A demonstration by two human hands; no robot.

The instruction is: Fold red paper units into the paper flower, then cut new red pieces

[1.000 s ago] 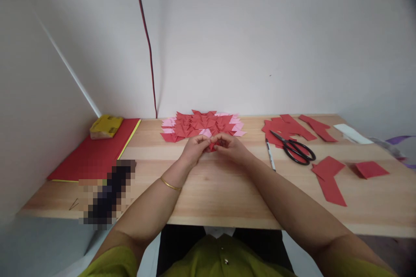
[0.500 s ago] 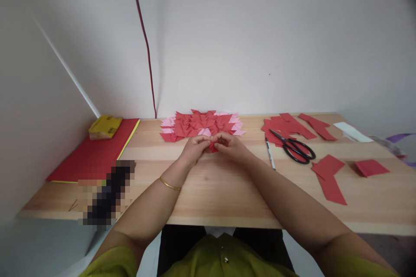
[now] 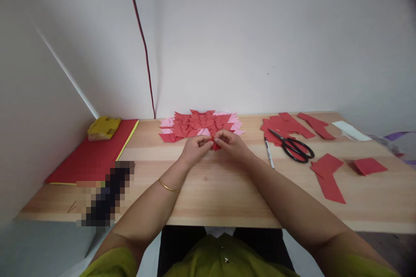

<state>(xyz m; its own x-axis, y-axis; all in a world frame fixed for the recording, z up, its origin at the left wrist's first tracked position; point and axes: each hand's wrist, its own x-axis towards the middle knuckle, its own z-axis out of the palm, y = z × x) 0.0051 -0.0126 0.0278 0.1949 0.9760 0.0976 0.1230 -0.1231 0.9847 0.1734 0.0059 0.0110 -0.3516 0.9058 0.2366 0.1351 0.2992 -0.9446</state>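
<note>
Between my two hands is a small folded piece of red paper [image 3: 216,146], mostly hidden by the fingers. My left hand [image 3: 197,149] pinches its left side with thumb and fingers closed. On the other side my right hand [image 3: 232,145] grips it the same way, the thumbtips close together. Just beyond my hands lies a broad pile of folded red and pink paper pieces [image 3: 198,124] with pointed tips, against the wall.
Black-handled scissors [image 3: 295,149] rest on red paper scraps [image 3: 279,125] at the right, beside a marker pen [image 3: 269,153]. Nearer lie cut red pieces [image 3: 329,177] and a folded red square [image 3: 370,166]. Red sheets [image 3: 84,160] carry a yellow packet [image 3: 104,128] at the left.
My fingers have shifted slightly on the small red paper, and its visible part sits a little further right. The view has moved very slightly; the other things lie as before.
</note>
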